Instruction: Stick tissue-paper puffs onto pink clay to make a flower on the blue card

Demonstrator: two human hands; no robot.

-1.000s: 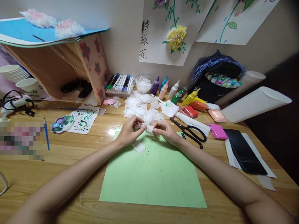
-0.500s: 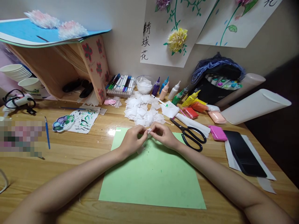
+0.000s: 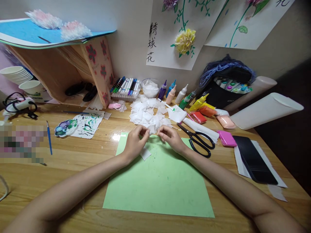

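Over the far part of a green sheet of paper (image 3: 157, 187), my two hands are slightly apart. My left hand (image 3: 136, 142) is closed, thumb against the index finger. A white paper square (image 3: 145, 154) sticks out from under its palm, seemingly held by the lower fingers, which are hidden. My right hand (image 3: 172, 139) has its fingers curled with thumb and index close together. Whatever lies at its fingertips is too small to make out. Just beyond both hands is a loose pile of white paper squares (image 3: 145, 113).
Black-handled scissors (image 3: 199, 140) lie right of my right hand. Paint bottles (image 3: 181, 94), a marker rack (image 3: 125, 88) and a glass bowl (image 3: 150, 88) line the back. A phone (image 3: 255, 160) rests at right. A paint palette (image 3: 65, 128) and blue brush (image 3: 49, 139) lie left.
My fingertips were together on a small white bit of paper; now the hands have drawn apart. More of the white square shows beneath my left hand.
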